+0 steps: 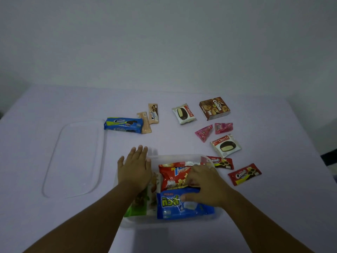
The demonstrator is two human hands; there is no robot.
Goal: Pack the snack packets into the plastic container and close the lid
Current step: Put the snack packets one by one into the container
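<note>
The clear plastic container (169,157) sits at the near middle of the table. Inside it lie a red potato snack bag (171,177), a blue bag (175,207) and a green-and-white packet (141,204). My left hand (135,167) rests flat with fingers apart over the container's left rim and holds nothing. My right hand (202,187) presses down where the red bag and the blue bag meet, its fingers curled on them. The clear lid (54,161) lies flat on the table to the left.
Loose on the table: a blue Cream-O pack (123,125), two beige packets (153,114), two Choco Pie packets (184,113) (226,145), a brown Collon box (214,108), two pink packets (204,133), two red Cream-O packets (244,174) (221,162). A wall stands behind the table.
</note>
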